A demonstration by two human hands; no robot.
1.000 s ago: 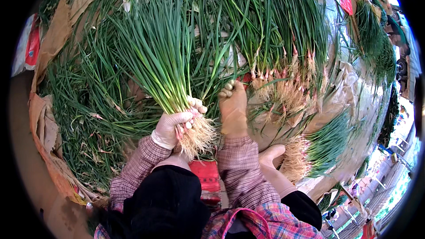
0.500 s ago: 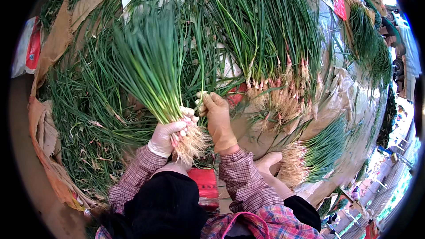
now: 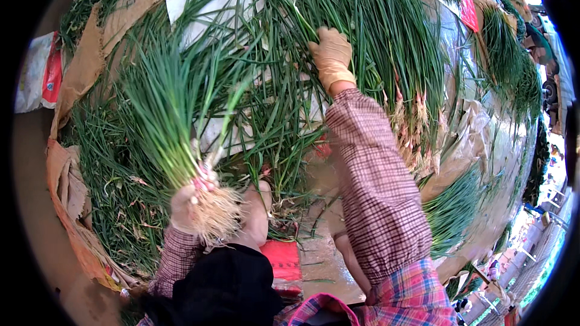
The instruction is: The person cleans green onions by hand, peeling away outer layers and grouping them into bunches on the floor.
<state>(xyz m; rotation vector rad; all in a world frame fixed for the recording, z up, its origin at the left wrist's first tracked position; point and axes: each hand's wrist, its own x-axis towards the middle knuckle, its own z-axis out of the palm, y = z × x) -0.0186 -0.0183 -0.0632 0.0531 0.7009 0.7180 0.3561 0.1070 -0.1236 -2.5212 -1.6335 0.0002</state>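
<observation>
There is one view, from a camera worn on the person's head. It looks almost straight down, from close above the arms. The picture is round like a fish's eye, with black corners, and straight edges bend near the rim. The person's own sleeves come in from the bottom edge. The left hand (image 3: 188,205) sits low and left of the middle, very near. The right hand (image 3: 331,54) reaches up toward the top middle, farther off. Green onions (image 3: 386,36) fill the upper half.

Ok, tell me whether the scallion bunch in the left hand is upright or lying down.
Upright: the left hand grips the scallion bunch just above its roots, leaves fanning upward.
</observation>
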